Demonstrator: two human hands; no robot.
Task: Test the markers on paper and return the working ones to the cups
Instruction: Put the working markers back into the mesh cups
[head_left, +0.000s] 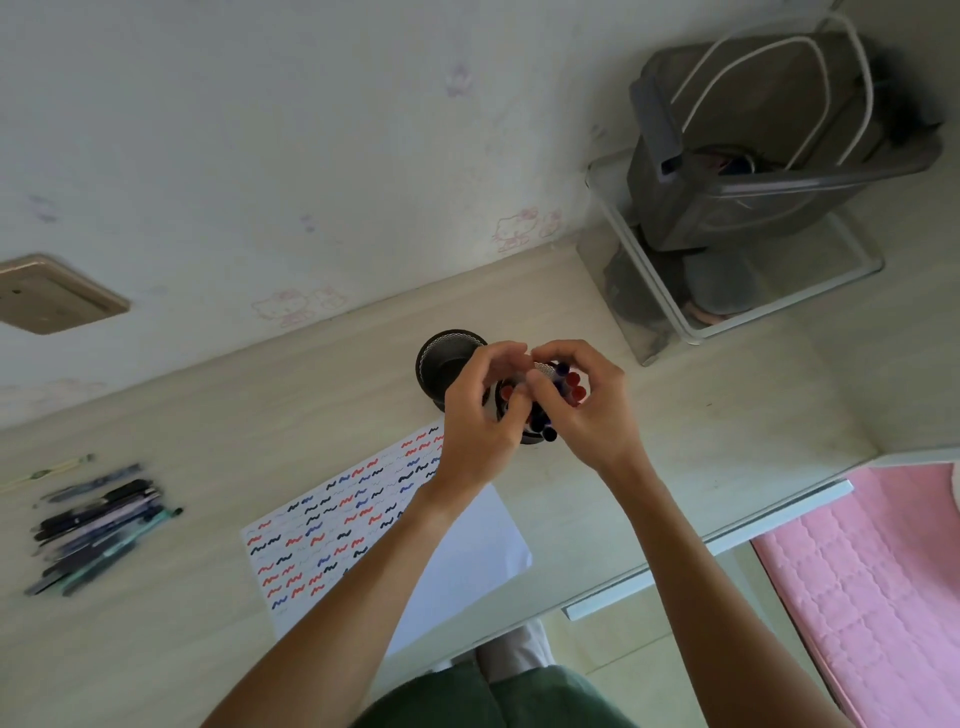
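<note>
Both of our hands met over the full cup (530, 439), fingers curled. Our left hand (480, 415) had its grip bent in toward the bundle of markers (566, 387) standing in that cup, and our right hand (587, 405) curled round the same bundle from the other side; the blur kept us from telling whether either grip truly pinched a marker or only touched the caps. Red and dark blue caps showed between our fingers.

Going left to right across the table (208, 415): a loose heap of pens (98, 525) lay near the left edge, well apart from everything else. Next came the sheet of paper (467, 551), its left part covered in rows of red, black and blue squiggles, partly hidden under our left forearm. Beyond its far corner stood an empty black mesh cup (447, 358), just beside the full one and partly behind our left hand. Farther right, against the wall, a clear organiser (654, 312) held a grey bin (727, 208) with white cords. A pink quilted bed (883, 571) lay past the table edge.
</note>
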